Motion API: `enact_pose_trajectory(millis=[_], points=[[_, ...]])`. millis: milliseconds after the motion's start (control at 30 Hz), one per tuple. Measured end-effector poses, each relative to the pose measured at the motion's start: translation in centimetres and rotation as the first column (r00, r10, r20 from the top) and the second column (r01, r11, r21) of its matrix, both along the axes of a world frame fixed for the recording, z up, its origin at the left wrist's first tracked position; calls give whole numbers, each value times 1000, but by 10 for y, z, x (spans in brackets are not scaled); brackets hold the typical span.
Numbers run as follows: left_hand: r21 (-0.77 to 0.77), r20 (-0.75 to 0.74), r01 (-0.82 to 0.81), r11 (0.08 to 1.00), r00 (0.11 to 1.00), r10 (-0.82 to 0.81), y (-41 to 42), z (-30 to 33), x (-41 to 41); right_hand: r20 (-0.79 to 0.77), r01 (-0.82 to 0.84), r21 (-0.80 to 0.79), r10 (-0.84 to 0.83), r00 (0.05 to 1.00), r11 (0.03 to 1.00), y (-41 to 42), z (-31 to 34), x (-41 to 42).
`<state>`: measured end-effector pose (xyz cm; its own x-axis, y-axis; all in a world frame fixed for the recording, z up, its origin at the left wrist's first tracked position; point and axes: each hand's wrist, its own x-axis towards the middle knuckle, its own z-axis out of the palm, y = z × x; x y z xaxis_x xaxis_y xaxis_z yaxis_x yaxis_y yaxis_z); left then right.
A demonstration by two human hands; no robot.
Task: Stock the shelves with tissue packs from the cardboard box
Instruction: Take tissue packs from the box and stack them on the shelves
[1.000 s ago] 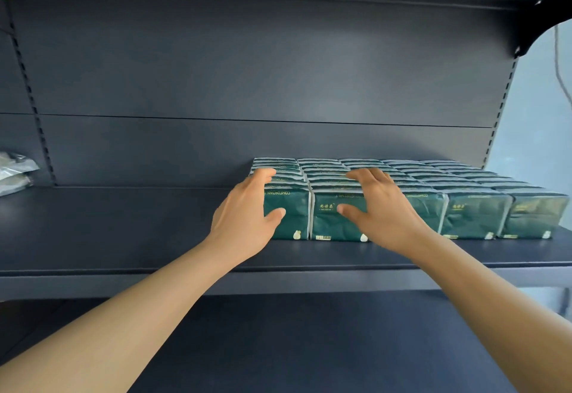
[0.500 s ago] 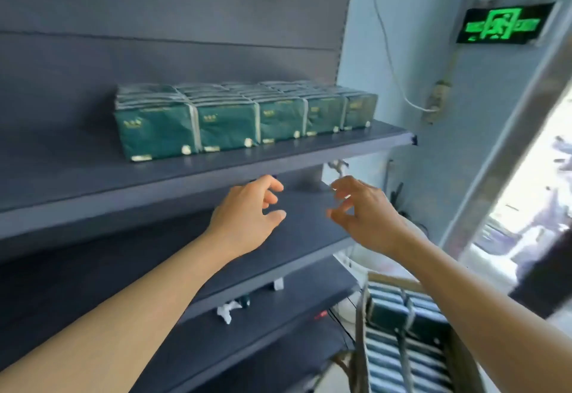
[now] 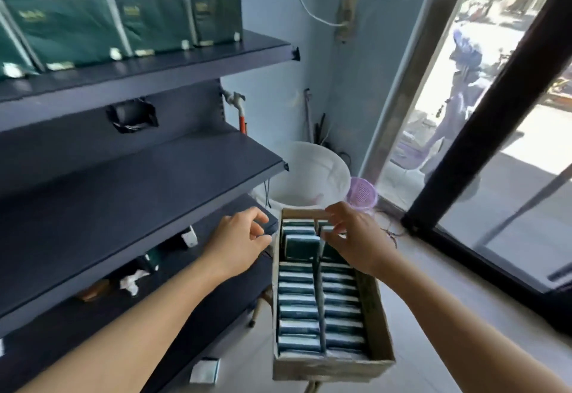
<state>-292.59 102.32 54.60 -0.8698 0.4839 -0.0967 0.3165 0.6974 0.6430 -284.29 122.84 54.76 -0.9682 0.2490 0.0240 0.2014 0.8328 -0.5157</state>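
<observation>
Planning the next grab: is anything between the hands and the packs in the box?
Nothing visible. The cardboard box is open-topped, the tissue packs lie exposed in two rows, and the left hand and right hand hover over its far end.

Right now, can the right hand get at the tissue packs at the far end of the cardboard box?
Probably yes: the right hand hovers over the open cardboard box, fingers at the far tissue packs; nothing covers them.

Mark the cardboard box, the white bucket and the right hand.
box (image 3: 376, 324), head view, inner right wall.
bucket (image 3: 332, 173), head view, inner right side.
right hand (image 3: 356, 238), head view, back of the hand.
</observation>
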Motion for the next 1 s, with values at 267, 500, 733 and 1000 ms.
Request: enact_pose_trajectory(millis=[267,500,733,1000], points=[[-119,208,-79,990,973,102,108,-106,-19,262,34,-42,-22,965,999,130,-104,-20],[-240,259,-52,969,959,115,155,-188,-53,369,43,-115,3,929,992,171,-191,-57],[-329,115,6,944,993,34,194,-266,-105,365,78,-77,-44,930,994,190,-269,-102],[-431,-101,25,902,992,-76,195,-330,-135,324,66,123,-103,940,990,189,-330,-127]])
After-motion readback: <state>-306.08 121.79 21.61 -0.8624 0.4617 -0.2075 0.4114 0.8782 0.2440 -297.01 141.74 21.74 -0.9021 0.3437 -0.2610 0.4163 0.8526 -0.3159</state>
